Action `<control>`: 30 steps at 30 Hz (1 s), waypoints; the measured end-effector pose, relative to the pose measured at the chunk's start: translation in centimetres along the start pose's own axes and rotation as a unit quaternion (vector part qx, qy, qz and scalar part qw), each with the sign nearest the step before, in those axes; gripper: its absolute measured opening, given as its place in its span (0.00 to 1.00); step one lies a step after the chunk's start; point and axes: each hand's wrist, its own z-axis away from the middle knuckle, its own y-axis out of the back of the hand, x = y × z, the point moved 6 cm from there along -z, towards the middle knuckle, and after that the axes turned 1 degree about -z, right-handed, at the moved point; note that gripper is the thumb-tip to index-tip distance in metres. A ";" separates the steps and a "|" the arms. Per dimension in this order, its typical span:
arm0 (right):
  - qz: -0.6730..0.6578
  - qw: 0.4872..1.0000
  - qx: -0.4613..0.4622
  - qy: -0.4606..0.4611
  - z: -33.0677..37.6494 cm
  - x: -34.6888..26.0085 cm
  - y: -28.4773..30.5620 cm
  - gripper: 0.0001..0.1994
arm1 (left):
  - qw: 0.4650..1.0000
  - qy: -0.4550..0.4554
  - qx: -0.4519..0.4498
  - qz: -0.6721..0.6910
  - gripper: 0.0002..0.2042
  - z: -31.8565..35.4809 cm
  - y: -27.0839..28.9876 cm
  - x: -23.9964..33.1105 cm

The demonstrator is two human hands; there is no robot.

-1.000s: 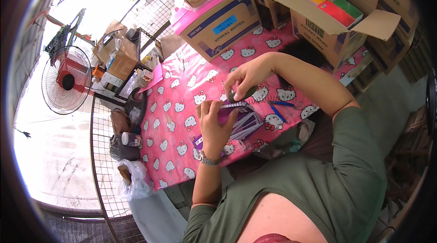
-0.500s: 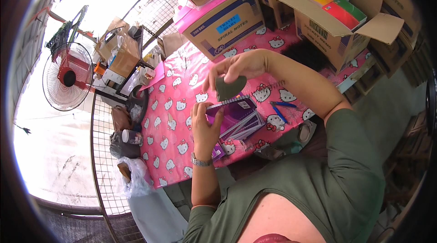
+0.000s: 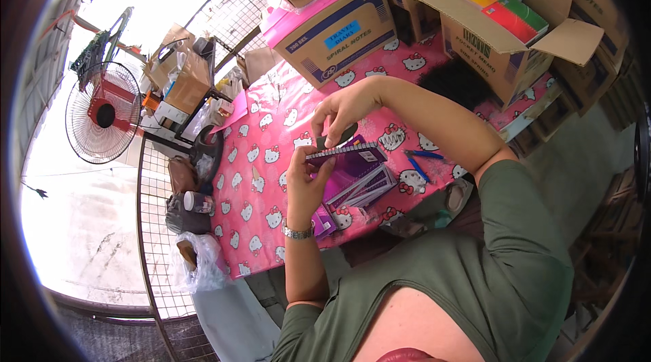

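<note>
My left hand is closed on a purple notebook, holding it tilted up with its punched edge away from me. A dark spiral wire runs along that edge and sticks out past its right end. Above the same edge, my right hand pinches a dark green, curved flat piece, its lower part at the wire. Just below lies a stack of purple notebooks, some with pages showing. Blue-handled pliers rest on the table to the right.
A pink patterned cloth covers the table. A closed carton stands at the back, and an open carton of colourful notebooks at the back right. A red fan and a plastic bag are on the left.
My right hand has lowered the dark green piece onto the notebook's wired edge, tipping it flatter. My left hand keeps its hold, with the notebook tilted a little differently.
</note>
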 end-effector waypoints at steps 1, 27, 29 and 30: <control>0.060 0.997 0.022 -0.040 0.0 0.3 0.3 0.17 | 1.000 -0.005 0.007 0.010 0.13 0.2 0.2 -0.1; 0.501 0.674 0.457 -0.291 15.8 26.2 -10.7 0.35 | 0.993 -0.013 0.106 0.056 0.09 0.8 0.9 -1.7; 0.382 0.714 0.467 -0.355 16.0 24.7 -9.0 0.34 | 0.991 0.017 0.116 0.058 0.08 1.0 1.2 -2.5; 0.323 0.726 0.471 -0.383 16.3 24.1 -8.1 0.33 | 0.990 0.028 0.123 0.061 0.08 0.8 1.3 -2.5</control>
